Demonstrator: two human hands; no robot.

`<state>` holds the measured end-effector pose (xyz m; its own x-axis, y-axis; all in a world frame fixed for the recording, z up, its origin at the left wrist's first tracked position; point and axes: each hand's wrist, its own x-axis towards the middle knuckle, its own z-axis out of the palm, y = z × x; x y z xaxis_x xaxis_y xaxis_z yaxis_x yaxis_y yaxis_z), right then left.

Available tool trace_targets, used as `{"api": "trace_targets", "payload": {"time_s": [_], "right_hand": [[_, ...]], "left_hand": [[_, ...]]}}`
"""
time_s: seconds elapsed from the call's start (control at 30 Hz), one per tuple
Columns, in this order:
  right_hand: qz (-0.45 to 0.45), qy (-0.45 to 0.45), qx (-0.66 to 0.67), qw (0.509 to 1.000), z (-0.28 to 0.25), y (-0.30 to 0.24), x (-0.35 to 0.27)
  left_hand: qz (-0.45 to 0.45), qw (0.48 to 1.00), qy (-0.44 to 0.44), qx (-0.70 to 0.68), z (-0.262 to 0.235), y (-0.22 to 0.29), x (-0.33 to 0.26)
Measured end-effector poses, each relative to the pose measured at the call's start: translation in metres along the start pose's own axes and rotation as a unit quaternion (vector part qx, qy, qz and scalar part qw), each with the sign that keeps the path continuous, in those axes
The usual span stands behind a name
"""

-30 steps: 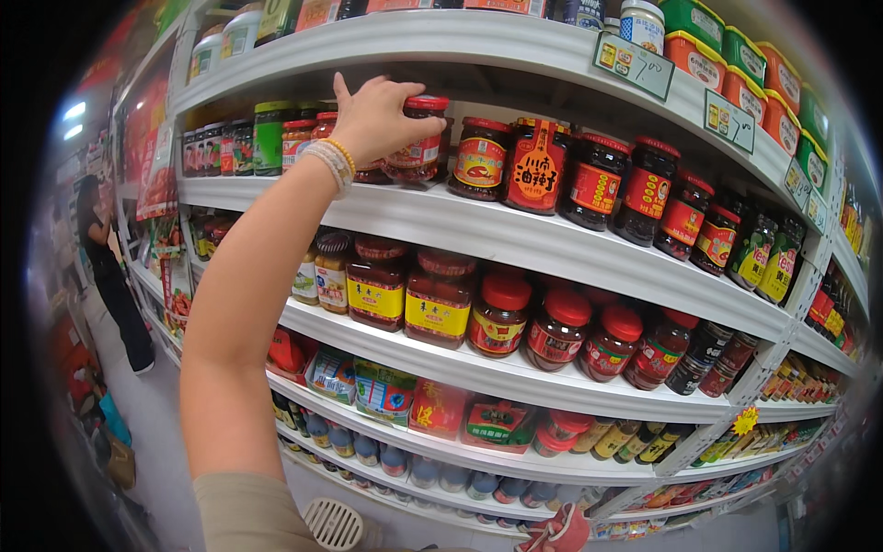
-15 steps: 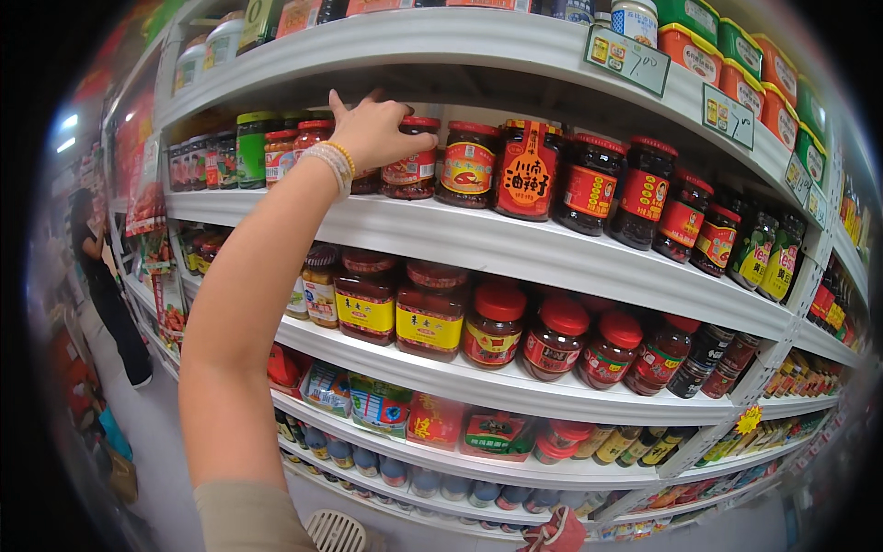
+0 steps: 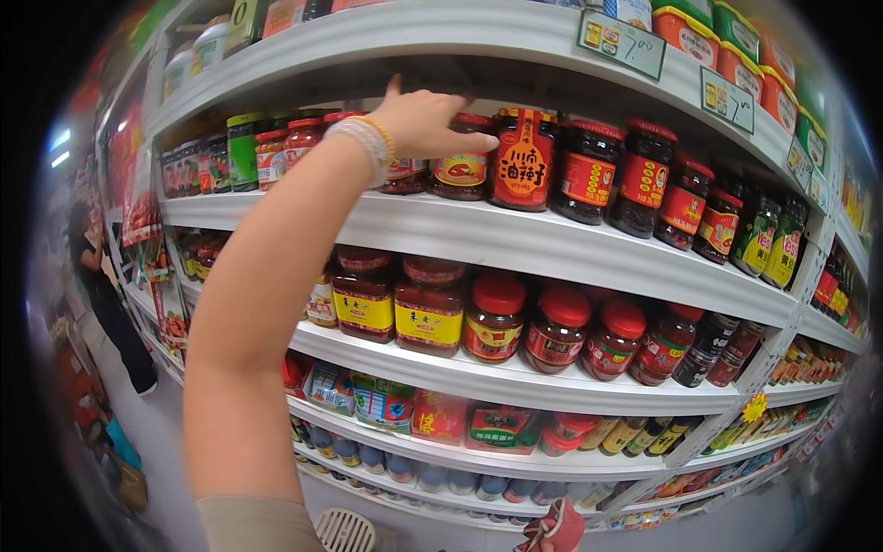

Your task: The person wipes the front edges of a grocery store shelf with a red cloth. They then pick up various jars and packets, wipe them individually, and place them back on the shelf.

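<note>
My left hand (image 3: 428,124) reaches in over the upper shelf of jars, fingers spread and thumb toward the right. It wears a yellow bead bracelet and a pale band at the wrist. Under it stands a round jar (image 3: 458,173) with a red lid and a red and yellow label. My thumb tip is close to this jar's lid and the edge of a wider orange-red labelled jar (image 3: 522,166); whether it touches either I cannot tell. Some fingertips are partly hidden behind the hand. My right hand is out of view.
Dark sauce jars (image 3: 589,175) continue rightward along the same white shelf (image 3: 478,225). Red-lidded jars (image 3: 495,317) fill the shelf below, with packets (image 3: 437,414) lower down. Price cards (image 3: 622,43) hang from the shelf edge above. A person (image 3: 106,294) stands at the far left.
My left hand has moved right along the jars, from above a red-labelled jar to above the red and yellow labelled one. The jars keep their places.
</note>
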<state>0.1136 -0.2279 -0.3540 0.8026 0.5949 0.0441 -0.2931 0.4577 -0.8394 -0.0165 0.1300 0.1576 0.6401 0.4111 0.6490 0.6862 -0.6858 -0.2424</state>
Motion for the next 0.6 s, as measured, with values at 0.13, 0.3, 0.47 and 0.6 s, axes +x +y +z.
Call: {"api": "trace_targets", "payload": {"time_s": [0.13, 0.3, 0.47, 0.6], "right_hand": [[-0.007, 0.01, -0.003, 1.0, -0.003, 0.001, -0.004], [-0.011, 0.022, 0.007, 1.0, -0.006, -0.001, -0.01], [-0.014, 0.031, 0.02, 0.999, -0.007, 0.001, -0.016], [-0.022, 0.034, 0.035, 0.999, -0.007, 0.002, -0.025]], "left_hand": [[-0.016, 0.999, -0.035, 0.007, -0.005, 0.001, 0.012], [-0.014, 1.0, 0.023, 0.0, 0.001, -0.004, 0.016], [-0.04, 0.998, 0.02, 0.031, 0.001, 0.002, 0.014], [-0.036, 0.999, -0.003, -0.009, -0.004, 0.01, 0.014]]}}
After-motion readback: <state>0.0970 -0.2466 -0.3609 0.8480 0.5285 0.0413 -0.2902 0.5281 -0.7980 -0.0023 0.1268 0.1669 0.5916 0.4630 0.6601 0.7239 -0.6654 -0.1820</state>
